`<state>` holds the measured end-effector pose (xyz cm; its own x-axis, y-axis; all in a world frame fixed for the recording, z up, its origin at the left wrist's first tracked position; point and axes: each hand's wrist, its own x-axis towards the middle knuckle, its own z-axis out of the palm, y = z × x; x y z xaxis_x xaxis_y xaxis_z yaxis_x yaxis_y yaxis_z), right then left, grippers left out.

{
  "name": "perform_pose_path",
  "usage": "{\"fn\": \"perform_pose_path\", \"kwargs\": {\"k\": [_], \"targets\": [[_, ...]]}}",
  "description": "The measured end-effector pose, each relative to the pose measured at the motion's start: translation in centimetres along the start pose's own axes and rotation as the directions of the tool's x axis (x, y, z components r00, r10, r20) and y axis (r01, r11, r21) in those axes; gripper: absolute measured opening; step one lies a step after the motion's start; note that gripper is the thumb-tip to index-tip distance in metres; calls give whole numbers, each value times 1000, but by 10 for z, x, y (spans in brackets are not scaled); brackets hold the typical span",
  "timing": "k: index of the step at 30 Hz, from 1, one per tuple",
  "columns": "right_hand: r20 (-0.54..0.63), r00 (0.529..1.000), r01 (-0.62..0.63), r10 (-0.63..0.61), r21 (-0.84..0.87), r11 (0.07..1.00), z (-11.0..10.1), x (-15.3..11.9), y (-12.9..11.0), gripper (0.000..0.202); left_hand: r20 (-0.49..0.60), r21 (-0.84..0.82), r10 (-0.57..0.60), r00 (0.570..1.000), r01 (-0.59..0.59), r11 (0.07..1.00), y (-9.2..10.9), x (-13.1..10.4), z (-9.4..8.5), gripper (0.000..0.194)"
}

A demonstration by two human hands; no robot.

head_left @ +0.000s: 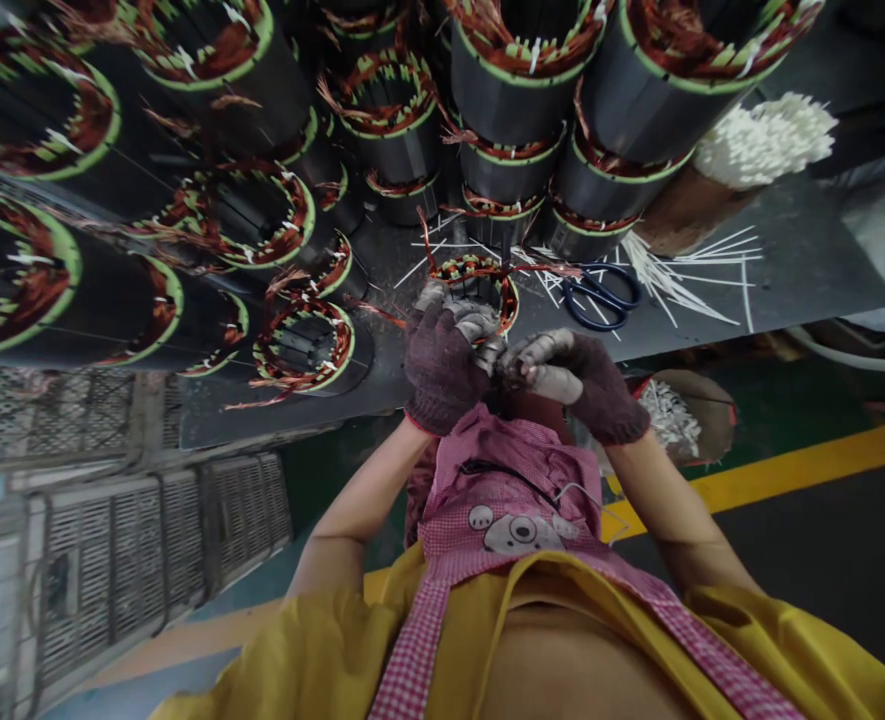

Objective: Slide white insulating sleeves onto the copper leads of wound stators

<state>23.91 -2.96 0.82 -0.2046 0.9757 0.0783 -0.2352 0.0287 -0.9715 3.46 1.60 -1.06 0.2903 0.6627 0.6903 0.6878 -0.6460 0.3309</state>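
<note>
Both hands wear dark maroon gloves with grey, worn fingers. My left hand [449, 350] rests on the near left rim of a wound stator [513, 300] with red-brown copper wire and green slots. Just right of it, at the stator's near edge, my right hand [569, 375] has its fingertips pinched together; whatever lies between them is too small to make out. Blue-handled scissors [602, 298] lie on the dark table, right of the stator. Thin white strips [671, 275] are scattered behind and beside the scissors.
Stacked stators [397, 150] fill the back and left of the dark table [809, 250]. A brown container [701, 205] holds a white bundle at the back right. Below the table edge sits a bin [712, 415] with white scraps. Metal mesh crates [134, 560] stand at left.
</note>
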Motion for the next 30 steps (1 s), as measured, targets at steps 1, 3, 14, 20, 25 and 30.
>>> {"fn": "perform_pose_path", "kwargs": {"k": [1,3,14,20,25,30], "targets": [[-44,999,32,-32,-17,999,4,3,0,28,10,19,5,1000,-5,1000,0,-1,-1,12],[-91,992,87,-89,-25,996,8,2,-4,26,62,68,-25,998,20,997,0,-4,-3,19],[-147,983,88,-109,-142,986,11,7,3,38,-34,-17,-195,980,194,981,14,-10,4,38],[-52,984,147,-173,-328,933,-4,13,1,32,-105,-28,-229,968,227,973,19,-1,7,28],[-44,972,199,-233,-379,904,-9,16,3,29,-22,-20,-212,977,211,977,16,5,7,9],[-29,948,278,-316,-405,871,-1,17,2,25,-52,-87,-161,986,156,984,15,7,6,23]]}}
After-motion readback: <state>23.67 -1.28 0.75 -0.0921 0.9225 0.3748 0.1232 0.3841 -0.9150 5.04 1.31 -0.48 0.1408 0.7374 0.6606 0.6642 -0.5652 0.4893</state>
